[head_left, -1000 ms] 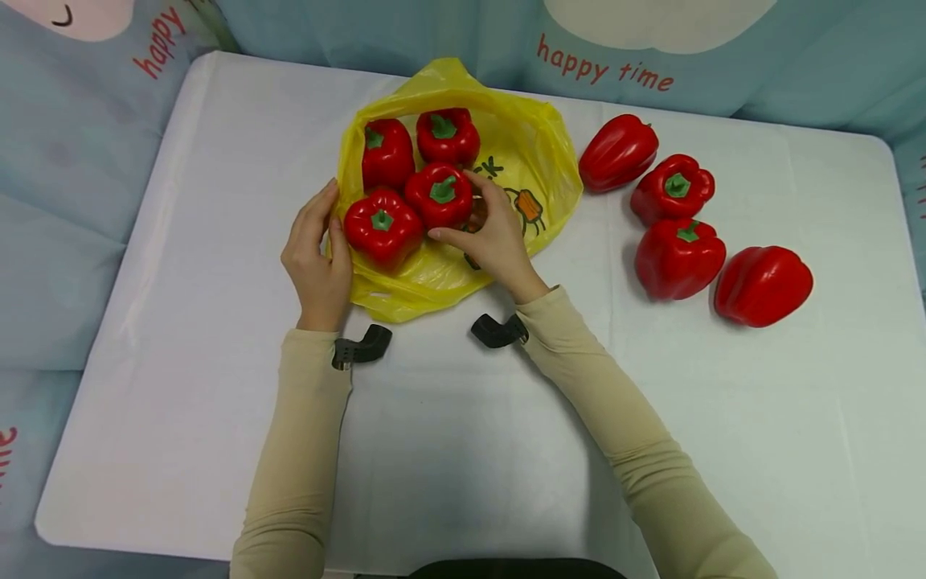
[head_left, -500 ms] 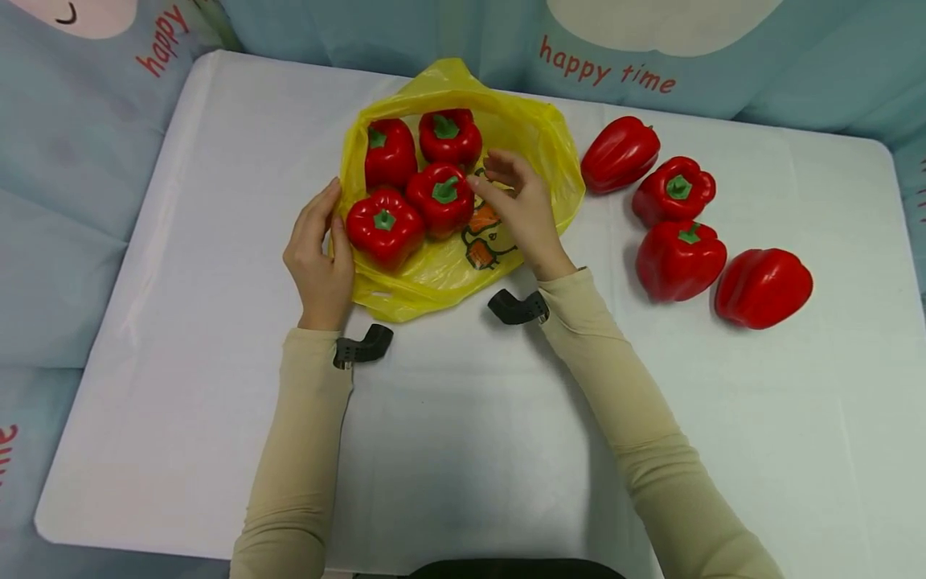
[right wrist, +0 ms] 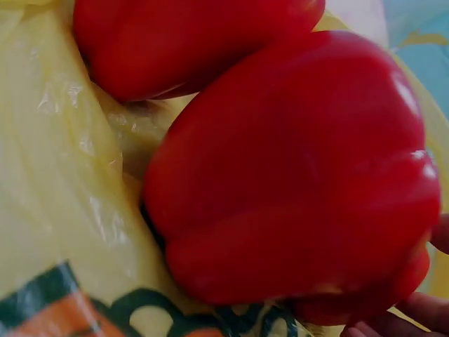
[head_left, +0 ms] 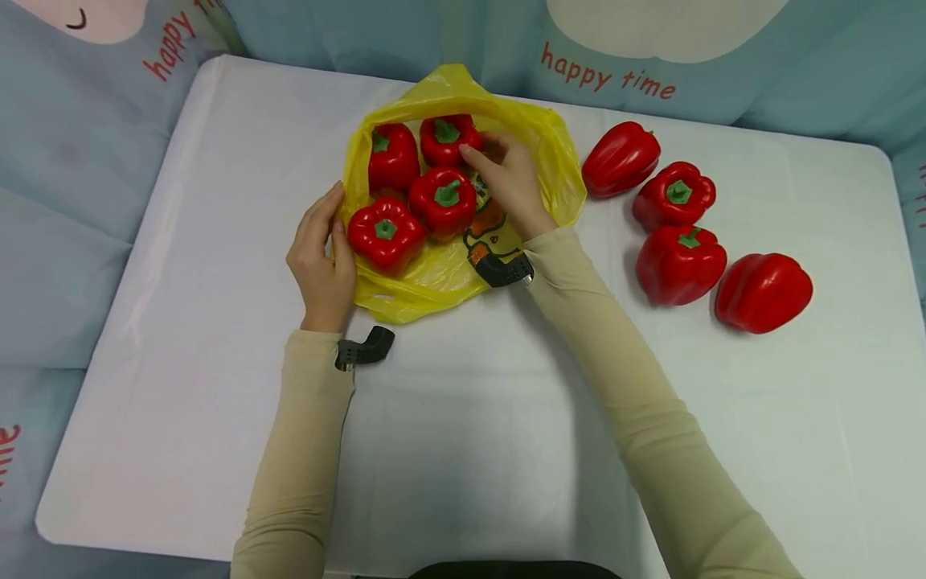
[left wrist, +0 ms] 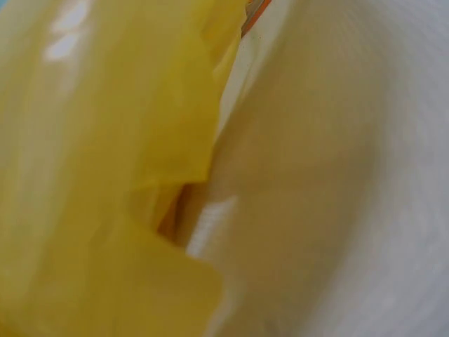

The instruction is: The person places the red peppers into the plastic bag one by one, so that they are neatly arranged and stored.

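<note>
White table [head_left: 463, 450], head view: yellow plastic bag [head_left: 427, 291] lies mouth open near the far edge, left of that edge's midpoint. Four red bell peppers inside: far-left pepper [head_left: 395, 161], far-right pepper [head_left: 438, 146], near-right pepper [head_left: 438, 203], near-left pepper [head_left: 385, 241]. Undersides hidden; contact with the bag floor not visible for all.

Left hand [head_left: 321, 261]: fingers extended, thumb apart from them, laid along the bag's left side. Left wrist view is blurred, mostly yellow film and pale cloth; fingers not distinguishable there.

Right hand [head_left: 512, 178]: reaches over the bag's near-right rim, thumb tip on the far-right pepper, other fingers bent along its right side and partly hidden behind the thumb. Cannot tell whether it pinches the pepper or only touches it. Right wrist view: large red surfaces fill most of the field; fingers enter at the right border, cut off.

Cartoon print [head_left: 488, 229] on the bag is partly covered by the right wrist's black mount [head_left: 501, 271].

Four more peppers on the table, from the far edge toward the right edge: long pepper [head_left: 620, 159], upright pepper [head_left: 673, 197], tilted pepper [head_left: 680, 267], side-lying pepper [head_left: 763, 293]; stem of the last not visible.
</note>
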Tool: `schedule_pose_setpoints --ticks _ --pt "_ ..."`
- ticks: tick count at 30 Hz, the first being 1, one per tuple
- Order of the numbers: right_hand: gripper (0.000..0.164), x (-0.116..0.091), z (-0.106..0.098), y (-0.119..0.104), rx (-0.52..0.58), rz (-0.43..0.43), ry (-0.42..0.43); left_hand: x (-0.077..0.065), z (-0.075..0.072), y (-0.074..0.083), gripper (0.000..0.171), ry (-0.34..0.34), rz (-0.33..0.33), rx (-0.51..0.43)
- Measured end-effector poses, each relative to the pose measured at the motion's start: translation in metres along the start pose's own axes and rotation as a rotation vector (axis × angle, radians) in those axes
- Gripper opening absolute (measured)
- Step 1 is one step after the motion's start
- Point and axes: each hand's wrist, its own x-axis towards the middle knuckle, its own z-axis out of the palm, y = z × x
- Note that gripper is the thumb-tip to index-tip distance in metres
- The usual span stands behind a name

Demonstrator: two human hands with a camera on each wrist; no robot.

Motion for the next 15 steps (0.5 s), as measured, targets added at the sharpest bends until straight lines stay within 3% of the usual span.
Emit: schedule_pose_setpoints --ticks 15 --pt "0.045 0.0089 0.0071 0.0024 0.127 0.044 -0.014 -0.0004 -0.001 0.0 0.027 -0.002 -0.009 0.011"
